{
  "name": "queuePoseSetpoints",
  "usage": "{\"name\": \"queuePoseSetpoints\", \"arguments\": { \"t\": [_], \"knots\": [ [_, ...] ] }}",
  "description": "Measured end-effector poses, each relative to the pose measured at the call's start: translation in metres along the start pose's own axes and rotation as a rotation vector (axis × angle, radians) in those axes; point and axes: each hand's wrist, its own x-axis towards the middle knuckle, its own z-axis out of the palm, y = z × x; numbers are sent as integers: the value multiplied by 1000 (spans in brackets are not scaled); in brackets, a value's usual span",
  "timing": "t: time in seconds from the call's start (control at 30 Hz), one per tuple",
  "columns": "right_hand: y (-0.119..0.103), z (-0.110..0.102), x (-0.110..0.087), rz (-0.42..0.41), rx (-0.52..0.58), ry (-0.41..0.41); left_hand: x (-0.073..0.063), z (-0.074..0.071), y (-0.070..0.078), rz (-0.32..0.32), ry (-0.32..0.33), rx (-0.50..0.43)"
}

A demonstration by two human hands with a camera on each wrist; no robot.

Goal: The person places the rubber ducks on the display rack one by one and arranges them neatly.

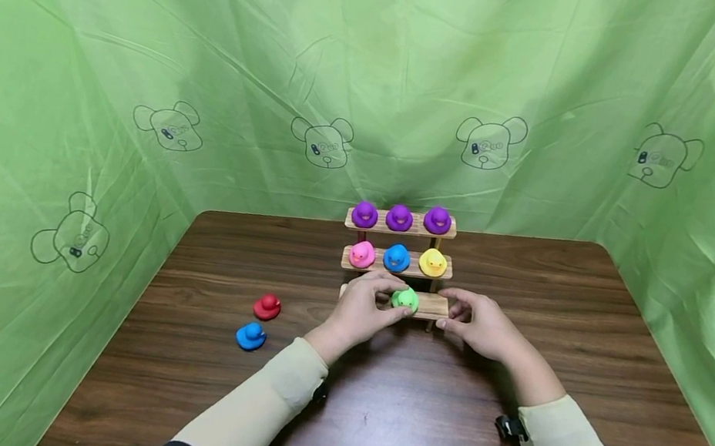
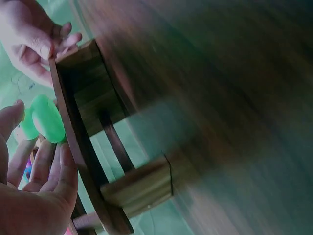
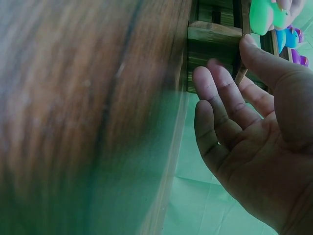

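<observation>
A small green rubber duck [image 1: 405, 299] is at the lowest step of a three-step wooden display rack [image 1: 430, 306]. My left hand [image 1: 363, 308] pinches it between thumb and fingers; in the left wrist view the duck [image 2: 48, 119] is right by the step's front edge. My right hand [image 1: 484, 329] holds the right end of that step, thumb at the front edge and index finger at the back. In the right wrist view the other fingers of this hand [image 3: 264, 127] hang loosely below the step.
Purple ducks [image 1: 399, 218] line the top step. On the middle step sit a pink duck [image 1: 362, 255], a blue duck [image 1: 397, 259] and a yellow duck [image 1: 433, 263]. A red duck [image 1: 267, 307] and another blue duck [image 1: 251, 336] lie left on the brown table [image 1: 185, 383]. Green cloth [image 1: 417, 69] surrounds it.
</observation>
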Motion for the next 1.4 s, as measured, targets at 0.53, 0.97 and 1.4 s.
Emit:
{"name": "queuePoseSetpoints", "arguments": {
  "t": [0.53, 0.97, 1.4],
  "knots": [
    [-1, -1, 1, 14, -5, -10, 11, 23, 14, -1, -23, 46],
    [0, -2, 0, 2, 4, -17, 15, 32, 19, -28, -57, 64],
    [0, -1, 0, 5, 7, -14, 16, 36, 16, -31, -57, 147]
  ]
}}
